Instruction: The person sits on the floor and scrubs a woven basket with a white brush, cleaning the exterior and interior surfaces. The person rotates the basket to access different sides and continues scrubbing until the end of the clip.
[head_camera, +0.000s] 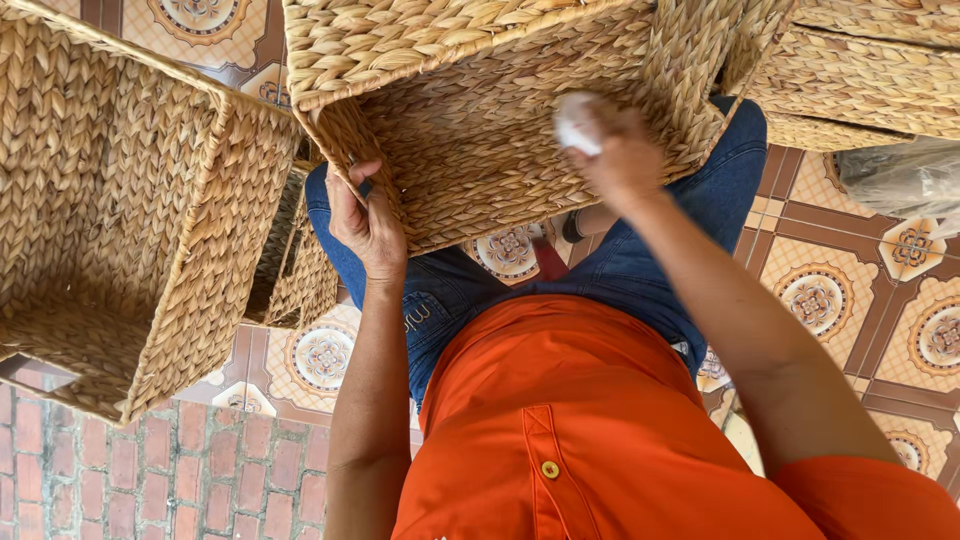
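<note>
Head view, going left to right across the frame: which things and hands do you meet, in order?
Open square woven straw basket on its side → left hand gripping the edge of the woven straw basket on the lap → right hand pressing a small white pad on it → crumpled clear plastic bag.

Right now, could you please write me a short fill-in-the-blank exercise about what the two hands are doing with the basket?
1. The left hand grips the ____ of the woven basket.
2. The right hand presses a small ____ pad against the basket's side.
3. The person wears an ____ shirt.

Missing words: rim; white; orange
</note>
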